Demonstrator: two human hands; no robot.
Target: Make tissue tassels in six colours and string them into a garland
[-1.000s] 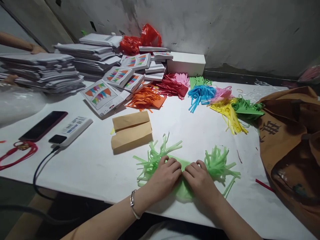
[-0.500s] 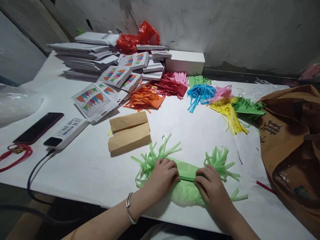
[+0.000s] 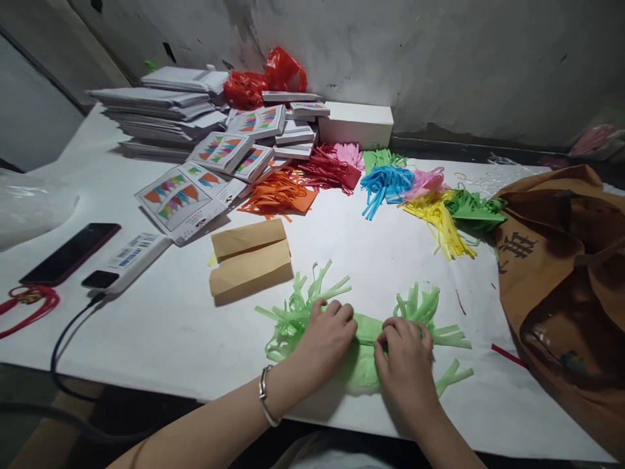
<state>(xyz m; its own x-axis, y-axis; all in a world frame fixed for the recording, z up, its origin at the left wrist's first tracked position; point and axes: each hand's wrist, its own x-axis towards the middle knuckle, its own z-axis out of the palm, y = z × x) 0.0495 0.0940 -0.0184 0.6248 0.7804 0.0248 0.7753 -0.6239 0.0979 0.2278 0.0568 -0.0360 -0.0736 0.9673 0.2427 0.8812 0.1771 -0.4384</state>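
Observation:
A light green sheet of tissue paper (image 3: 364, 371) lies at the table's front edge, its two ends cut into curling fringe strips. My left hand (image 3: 326, 335) presses on its left part, fingers bent and pinching the paper beside a narrow fold. Opposite it, my right hand (image 3: 405, 355) grips the same fold with curled fingers, near the right fringe (image 3: 422, 306). A short stretch of the folded strip shows between both hands. The fingertips and the paper right under them are partly hidden.
Behind lie an orange tassel bundle (image 3: 278, 192), a blue one (image 3: 385, 182) and a yellow one (image 3: 442, 221). Two folded tan papers (image 3: 251, 264) lie mid-table. Printed boxes, stacked white packs (image 3: 161, 114), a phone (image 3: 71, 254) and a cabled white device stand left; a brown cloth (image 3: 532, 293) drapes right.
My hands have shifted slightly along the fold, the left to the right. The fold between them looks flatter and shorter. The camera view has moved a little.

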